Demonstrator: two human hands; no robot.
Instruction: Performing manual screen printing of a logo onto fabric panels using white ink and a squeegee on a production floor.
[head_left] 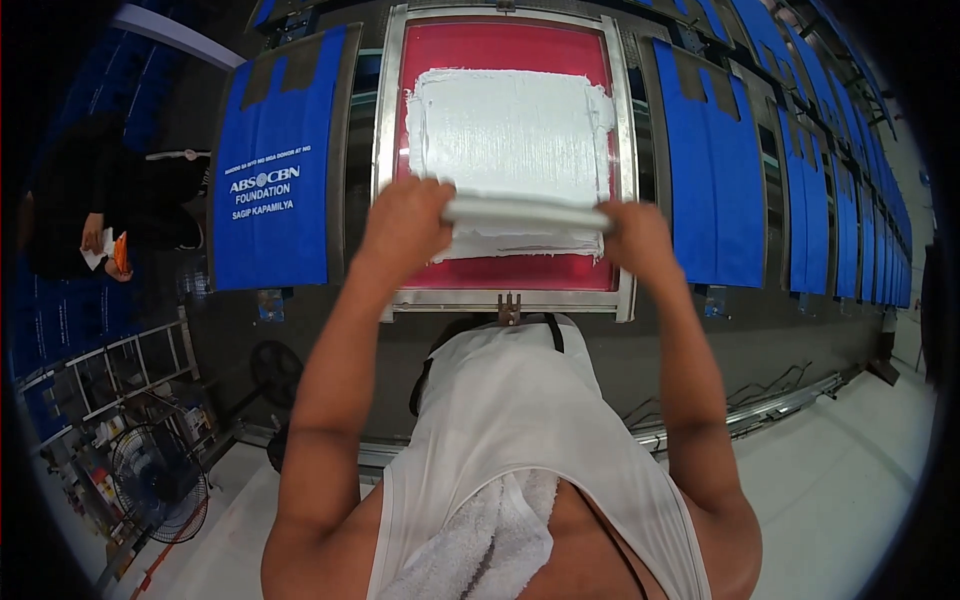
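A screen-printing frame [626, 200] with metal edges and a red mesh [505, 43] lies in front of me. White ink [505, 130] covers the middle of the mesh in a thick rectangle with ragged edges. Across its nearer part I hold a long squeegee [530, 213], smeared pale with ink. My left hand [408, 225] is wrapped round its left end and my right hand [637, 238] round its right end. The squeegee's lower edge is blurred, so I cannot tell how firmly it touches the mesh.
A printed blue fabric panel [275, 165] lies on a board to the left; plain blue panels [712, 170] line the right. A metal hinge or clamp [509, 308] sits at the frame's near edge. Far left, another person's hand [95, 235] holds something orange and white. A fan [160, 482] stands lower left.
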